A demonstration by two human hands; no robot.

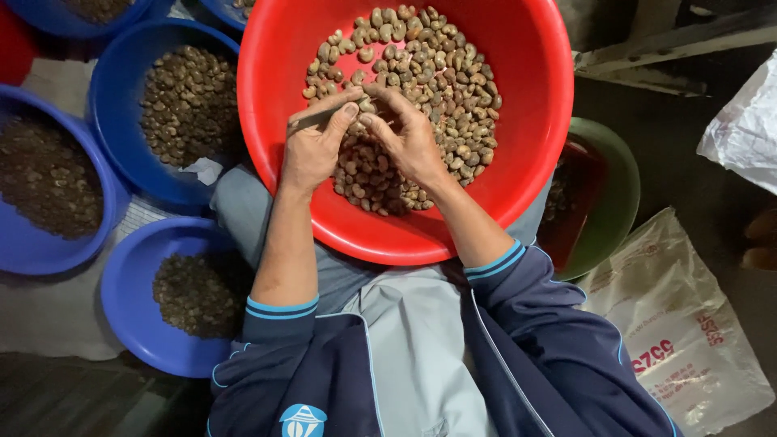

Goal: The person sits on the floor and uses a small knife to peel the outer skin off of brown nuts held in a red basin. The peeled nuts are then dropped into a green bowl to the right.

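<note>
The person sits with a big red basin [534,105] resting on the lap, part filled with a heap of cashew nuts [437,73], pale brown and curved. Both hands meet over the middle of that heap. The left hand [312,146] is closed around a thin metal tool [312,120] that lies along the forefinger and thumb, its tip pointing toward the other hand. The right hand [409,137] pinches a single nut [366,105] between thumb and fingertips, right where the two hands touch, just above the pile. Dark blue sleeves with light blue stripes are pushed up the forearms.

To the person's left, on the floor, stand several blue bowls: one near the knee [129,299] holding a small heap of darker kernels, one higher up [113,89] filled with more, and a third at the frame's edge [48,251] with a finer brown fill. On the right, half hidden under the red basin, sits a green bowl [619,186] with something dark inside that I cannot make out. A white woven sack [680,324] lies flat on the floor beside it, and a crumpled white bag [749,129] sits farther off.
</note>
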